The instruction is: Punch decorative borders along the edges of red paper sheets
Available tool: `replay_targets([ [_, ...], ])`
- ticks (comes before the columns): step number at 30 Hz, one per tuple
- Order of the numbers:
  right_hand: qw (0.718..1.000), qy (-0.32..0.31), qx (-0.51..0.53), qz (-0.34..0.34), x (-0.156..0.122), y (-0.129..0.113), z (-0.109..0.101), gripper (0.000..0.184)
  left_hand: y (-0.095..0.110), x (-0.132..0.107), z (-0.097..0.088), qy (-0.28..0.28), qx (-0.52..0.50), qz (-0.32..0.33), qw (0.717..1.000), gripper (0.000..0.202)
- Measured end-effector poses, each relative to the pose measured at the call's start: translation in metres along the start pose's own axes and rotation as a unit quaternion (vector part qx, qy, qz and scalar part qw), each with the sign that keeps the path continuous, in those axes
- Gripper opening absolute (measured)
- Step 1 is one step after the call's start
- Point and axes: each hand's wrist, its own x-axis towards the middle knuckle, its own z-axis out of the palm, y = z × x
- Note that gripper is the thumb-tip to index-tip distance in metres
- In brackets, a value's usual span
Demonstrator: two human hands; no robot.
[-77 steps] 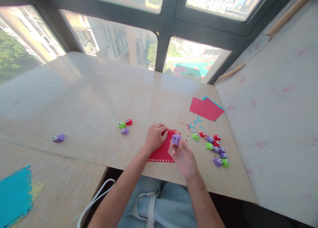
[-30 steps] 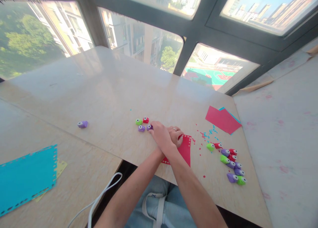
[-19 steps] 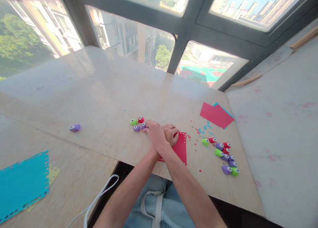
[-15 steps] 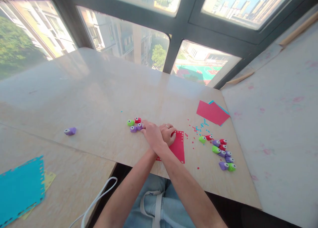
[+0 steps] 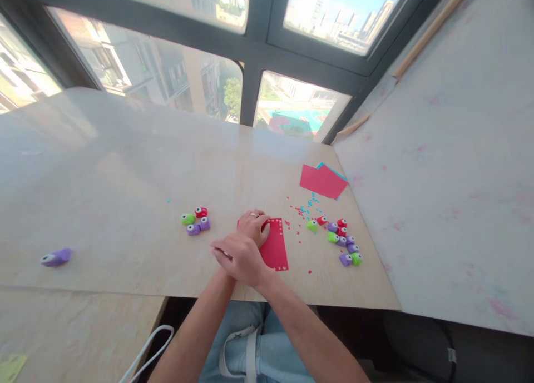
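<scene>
- Resting on the red card (image 5: 275, 252), the left hand (image 5: 252, 228) had its fingers bent and its thumb bowed apart from the forefinger; whether they pinched the card could not be told.
- Crossed over the left wrist, the right hand (image 5: 237, 256) hung with loosely curled fingers and a narrow gap by the thumb.
- Out from under the left hand, toward its right, the card showed small holes along its top edge and near its lower right corner.
- Just left of the hands, four craft punches (image 5: 192, 229) sat close together: one green, one red, two purple.
- Farther left, well apart, lay a lone purple punch (image 5: 56, 258).
- Right of the hands sat a larger punch cluster (image 5: 342, 232).
- Ahead and to their right, a red sheet (image 5: 321, 181) overlapped a blue one.
</scene>
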Motion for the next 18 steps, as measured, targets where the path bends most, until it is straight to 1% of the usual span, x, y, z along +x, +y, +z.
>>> replay_targets([
  [2,0.999,0.029,0.031,-0.011,-0.014,-0.005,-0.009,0.018,0.001,0.001,-0.003,-0.005,0.006,0.007,1.0,0.016],
  [4,0.996,0.066,0.061,0.002,-0.028,-0.008,-0.019,0.017,0.004,0.001,-0.006,-0.011,0.019,0.01,1.0,0.017],
  [8,0.986,0.119,0.085,0.077,-0.056,-0.007,-0.042,0.013,0.009,-0.001,-0.012,-0.013,0.021,0.003,1.0,0.018],
  [13,0.97,0.16,0.047,0.175,-0.094,0.009,-0.073,0.011,0.011,0.0,-0.015,-0.002,0.008,0.005,1.0,0.017],
  [18,0.946,0.2,-0.009,0.254,-0.13,0.032,-0.103,0.016,0.011,0.001,-0.016,-0.002,0.0,0.007,1.0,0.016],
])
